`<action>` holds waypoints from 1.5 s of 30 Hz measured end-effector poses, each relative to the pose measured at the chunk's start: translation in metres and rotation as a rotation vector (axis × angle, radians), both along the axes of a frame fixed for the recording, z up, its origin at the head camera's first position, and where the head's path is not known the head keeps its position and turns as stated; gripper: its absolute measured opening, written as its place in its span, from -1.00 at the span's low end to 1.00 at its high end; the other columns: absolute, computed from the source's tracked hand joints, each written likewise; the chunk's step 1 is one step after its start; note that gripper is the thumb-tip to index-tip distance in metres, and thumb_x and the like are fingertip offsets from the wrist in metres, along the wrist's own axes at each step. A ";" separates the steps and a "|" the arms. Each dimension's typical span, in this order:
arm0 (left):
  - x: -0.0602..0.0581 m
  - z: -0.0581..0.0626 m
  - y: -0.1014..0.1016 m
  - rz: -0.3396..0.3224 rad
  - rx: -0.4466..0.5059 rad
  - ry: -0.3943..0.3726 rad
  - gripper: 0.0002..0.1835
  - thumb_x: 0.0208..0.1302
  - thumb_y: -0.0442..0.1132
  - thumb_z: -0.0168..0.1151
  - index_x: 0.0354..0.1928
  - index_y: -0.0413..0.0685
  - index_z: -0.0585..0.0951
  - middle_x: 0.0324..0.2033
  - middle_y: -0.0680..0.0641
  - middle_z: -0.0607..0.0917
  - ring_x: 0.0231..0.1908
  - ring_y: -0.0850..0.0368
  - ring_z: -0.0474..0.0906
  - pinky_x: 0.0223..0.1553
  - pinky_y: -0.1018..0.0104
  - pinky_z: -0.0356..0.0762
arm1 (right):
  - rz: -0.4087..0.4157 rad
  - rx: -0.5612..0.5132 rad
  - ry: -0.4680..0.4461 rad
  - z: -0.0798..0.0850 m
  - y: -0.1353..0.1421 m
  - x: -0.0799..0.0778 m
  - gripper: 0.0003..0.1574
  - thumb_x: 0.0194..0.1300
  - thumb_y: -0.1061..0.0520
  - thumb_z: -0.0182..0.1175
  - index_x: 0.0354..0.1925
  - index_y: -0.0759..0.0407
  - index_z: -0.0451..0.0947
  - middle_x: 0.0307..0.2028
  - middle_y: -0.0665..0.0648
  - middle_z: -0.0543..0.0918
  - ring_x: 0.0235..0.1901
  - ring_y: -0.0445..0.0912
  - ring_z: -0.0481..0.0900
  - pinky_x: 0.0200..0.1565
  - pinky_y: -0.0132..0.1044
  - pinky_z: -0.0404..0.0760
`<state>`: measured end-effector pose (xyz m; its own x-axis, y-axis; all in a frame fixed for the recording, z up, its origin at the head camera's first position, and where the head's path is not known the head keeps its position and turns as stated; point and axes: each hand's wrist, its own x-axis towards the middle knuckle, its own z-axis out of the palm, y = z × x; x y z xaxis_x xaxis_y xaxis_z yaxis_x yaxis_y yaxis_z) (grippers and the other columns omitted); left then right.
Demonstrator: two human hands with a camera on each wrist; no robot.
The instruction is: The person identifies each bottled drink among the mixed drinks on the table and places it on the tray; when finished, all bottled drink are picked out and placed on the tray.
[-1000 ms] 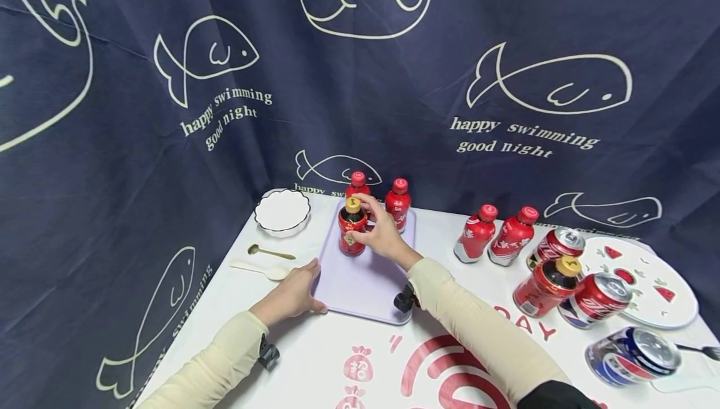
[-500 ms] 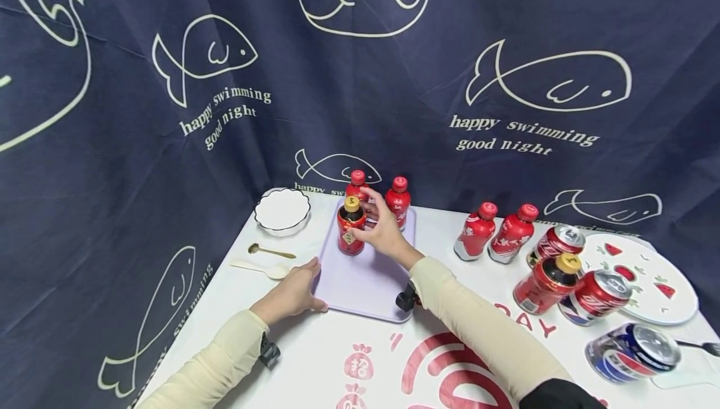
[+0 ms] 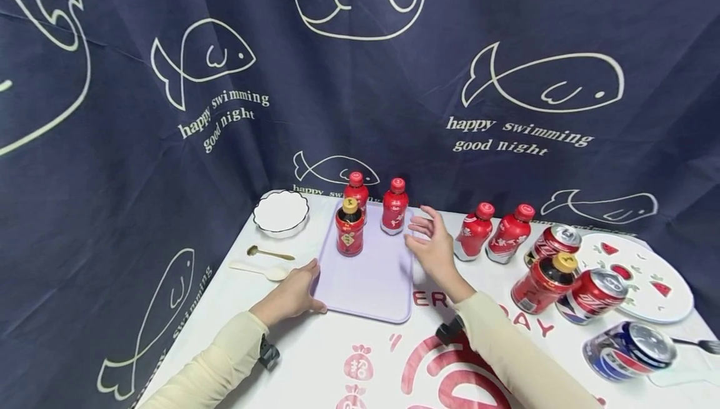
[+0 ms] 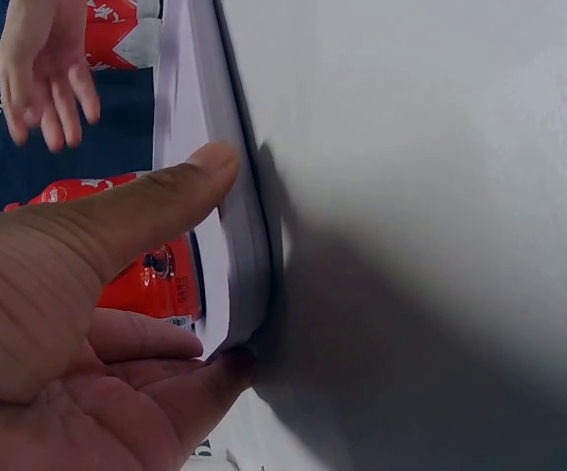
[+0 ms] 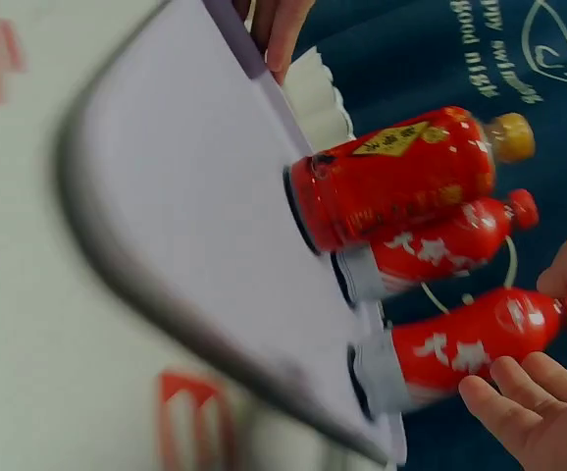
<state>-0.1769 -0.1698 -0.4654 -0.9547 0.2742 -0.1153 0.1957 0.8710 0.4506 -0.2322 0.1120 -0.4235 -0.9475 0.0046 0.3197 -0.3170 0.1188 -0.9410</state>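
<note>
A lilac tray lies on the table and carries three bottles. The gold-capped bottle of dark drink stands at its left, before one red-capped bottle. Another red-capped bottle is at the back right of the tray. My left hand holds the tray's near left corner; in the left wrist view, the thumb and fingers meet the rim on either side of that corner. My right hand hovers beside the tray's right edge, fingers spread and loosely bent, holding nothing.
Right of the tray stand two red bottles, red cans, a second gold-capped bottle, a blue can and a watermelon-patterned plate. At left are a white dish and two spoons.
My right hand has let go of the gold-capped bottle, which stays on the tray, and has moved right past the tray's edge. The left hand keeps its place.
</note>
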 end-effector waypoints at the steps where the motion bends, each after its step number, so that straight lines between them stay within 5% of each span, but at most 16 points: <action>1: 0.000 0.000 -0.001 0.004 0.002 -0.001 0.05 -0.36 -0.06 0.55 0.21 -0.45 0.30 0.28 -0.35 0.22 0.21 -0.30 0.24 0.25 -0.02 0.20 | -0.018 0.006 -0.006 -0.005 0.006 0.003 -0.20 -0.02 0.51 0.20 0.21 0.36 0.18 -0.06 0.45 0.54 -0.06 0.30 0.52 -0.23 -0.51 0.61; 9: 0.002 -0.001 -0.003 0.018 0.013 -0.006 0.06 -0.37 -0.05 0.55 0.22 -0.45 0.29 0.29 -0.35 0.21 0.21 -0.31 0.23 0.26 -0.02 0.19 | -0.108 0.090 -0.021 -0.024 0.049 0.044 -0.28 0.01 0.46 0.25 0.16 0.31 0.28 -0.08 0.37 0.57 -0.10 0.15 0.59 -0.22 -0.52 0.60; 14: 0.003 -0.005 -0.004 0.022 0.007 -0.009 0.06 -0.37 -0.05 0.56 0.21 -0.45 0.30 0.28 -0.35 0.22 0.21 -0.30 0.24 0.26 -0.01 0.19 | -0.288 0.161 0.061 -0.044 0.084 0.069 -0.40 0.01 0.38 0.29 0.08 0.23 0.42 -0.18 0.26 0.65 -0.27 -0.27 0.64 -0.33 -0.58 0.59; 18: 0.003 -0.004 -0.004 0.016 0.000 -0.013 0.06 -0.37 -0.03 0.55 0.21 -0.45 0.30 0.28 -0.35 0.22 0.20 -0.30 0.24 0.25 -0.01 0.20 | -0.444 0.209 0.149 -0.051 0.112 0.091 -0.45 -0.04 0.41 0.30 0.00 0.29 0.48 -0.29 0.14 0.70 -0.36 -0.39 0.62 -0.41 -0.62 0.57; 29: -0.001 -0.002 0.000 0.001 -0.007 0.003 0.04 -0.36 -0.05 0.55 0.21 -0.44 0.31 0.28 -0.34 0.23 0.21 -0.30 0.24 0.27 -0.01 0.18 | -0.902 0.242 0.239 -0.024 0.162 0.117 -0.44 -0.11 0.35 0.34 -0.04 0.17 0.56 -0.19 -0.03 0.67 -0.21 -0.38 0.55 -0.24 -0.71 0.49; 33: -0.002 -0.002 0.002 -0.008 -0.008 0.002 0.04 -0.37 -0.05 0.56 0.20 -0.44 0.32 0.28 -0.35 0.23 0.21 -0.30 0.24 0.26 -0.02 0.18 | -0.942 0.335 0.167 -0.020 0.170 0.116 -0.28 -0.09 0.25 0.37 0.11 0.00 0.46 -0.03 0.01 0.60 -0.09 -0.38 0.47 -0.11 -0.70 0.42; 37: -0.002 -0.001 0.003 0.004 -0.007 -0.006 0.04 -0.37 -0.05 0.56 0.21 -0.43 0.32 0.29 -0.33 0.23 0.21 -0.31 0.23 0.26 -0.02 0.18 | -0.899 0.399 0.023 -0.018 0.170 0.109 -0.09 -0.06 0.18 0.37 0.26 -0.14 0.26 0.12 0.10 0.50 0.03 -0.12 0.47 0.09 -0.50 0.37; 40: -0.001 -0.001 0.002 0.015 -0.009 -0.007 0.05 -0.38 -0.06 0.56 0.21 -0.42 0.31 0.29 -0.32 0.22 0.21 -0.31 0.23 0.27 -0.03 0.17 | -0.847 0.408 -0.038 -0.018 0.168 0.100 0.03 -0.08 0.17 0.39 0.32 -0.10 0.13 0.18 0.16 0.42 0.09 0.09 0.42 0.20 -0.25 0.30; 45: -0.002 -0.001 0.003 0.010 -0.018 -0.004 0.06 -0.39 -0.06 0.56 0.22 -0.42 0.31 0.29 -0.33 0.23 0.22 -0.30 0.23 0.27 -0.01 0.17 | -0.809 0.379 -0.037 -0.024 0.165 0.088 0.14 -0.15 0.21 0.41 0.34 0.06 0.03 0.20 0.27 0.32 0.20 0.13 0.26 0.30 -0.07 0.15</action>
